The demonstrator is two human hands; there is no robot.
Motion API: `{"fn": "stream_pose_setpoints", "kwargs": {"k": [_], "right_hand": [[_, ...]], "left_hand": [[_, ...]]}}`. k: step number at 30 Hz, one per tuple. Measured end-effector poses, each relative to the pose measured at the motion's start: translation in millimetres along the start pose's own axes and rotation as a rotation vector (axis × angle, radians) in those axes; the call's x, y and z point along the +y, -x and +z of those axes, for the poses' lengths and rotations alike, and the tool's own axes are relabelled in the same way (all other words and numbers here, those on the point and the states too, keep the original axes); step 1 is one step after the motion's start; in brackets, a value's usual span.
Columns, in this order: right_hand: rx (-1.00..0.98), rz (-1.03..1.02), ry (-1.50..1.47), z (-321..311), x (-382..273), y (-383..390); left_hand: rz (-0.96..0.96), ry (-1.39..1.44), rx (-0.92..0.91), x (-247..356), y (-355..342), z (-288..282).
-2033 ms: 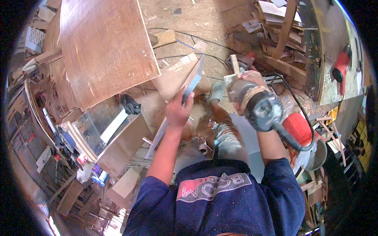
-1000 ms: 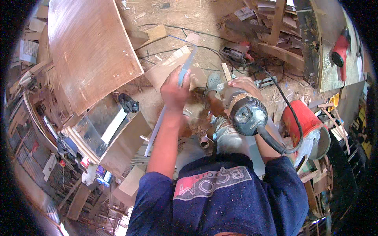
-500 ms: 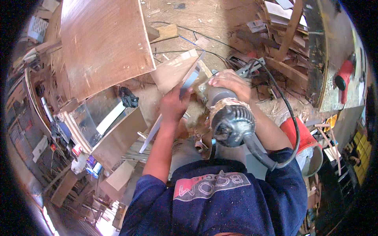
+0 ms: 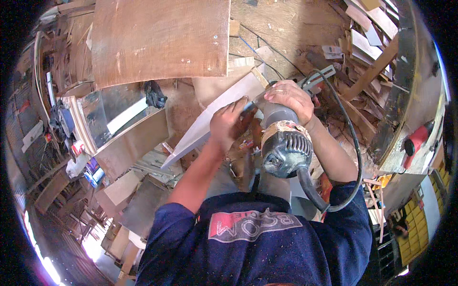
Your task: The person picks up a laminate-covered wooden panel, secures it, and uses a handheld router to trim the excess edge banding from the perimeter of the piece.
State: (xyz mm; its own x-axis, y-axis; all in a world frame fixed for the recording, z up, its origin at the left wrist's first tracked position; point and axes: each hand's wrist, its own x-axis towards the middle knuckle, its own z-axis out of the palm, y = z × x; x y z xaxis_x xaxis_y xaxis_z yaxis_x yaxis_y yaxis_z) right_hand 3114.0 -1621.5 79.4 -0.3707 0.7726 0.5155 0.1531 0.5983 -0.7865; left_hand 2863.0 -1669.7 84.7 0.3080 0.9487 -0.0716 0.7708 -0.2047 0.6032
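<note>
My right hand (image 4: 292, 100) wraps round the front of the grey body of a corded power tool (image 4: 287, 150). The tool has a vented rear housing, tan tape round its middle and a thick black cord. Its working end is hidden beyond my hand, so I cannot tell its exact kind. A pale flat board (image 4: 205, 119) lies slanted to the left of the tool, its far end close to my right fingers. My left hand (image 4: 228, 123) is closed over the near edge of this board, beside the tool. Part of the left fingers is hidden.
A large brown wood panel (image 4: 162, 40) stands at the far left. Below it sits an open wooden box (image 4: 131, 140) with a black bag (image 4: 155, 94). Wood offcuts (image 4: 377, 47) pile up at right. A red power tool (image 4: 417, 139) lies on the right-hand bench. Cables cross the floor.
The pale board shows more of its broad face now. My left hand is slightly further right and nearer the tool. The view has shifted, and the right hand keeps its hold.
</note>
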Motion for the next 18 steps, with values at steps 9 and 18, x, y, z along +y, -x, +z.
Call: {"fn": "stream_pose_setpoints", "kwargs": {"k": [9,18], "right_hand": [[0.007,-0.022,0.007,6,5,-19],[-0.001,-0.018,0.058,10,12,-34]], "left_hand": [[-0.025,0.021,-0.012,0,-9,-8],[-0.02,0.164,-0.059,-13,2,0]]}}
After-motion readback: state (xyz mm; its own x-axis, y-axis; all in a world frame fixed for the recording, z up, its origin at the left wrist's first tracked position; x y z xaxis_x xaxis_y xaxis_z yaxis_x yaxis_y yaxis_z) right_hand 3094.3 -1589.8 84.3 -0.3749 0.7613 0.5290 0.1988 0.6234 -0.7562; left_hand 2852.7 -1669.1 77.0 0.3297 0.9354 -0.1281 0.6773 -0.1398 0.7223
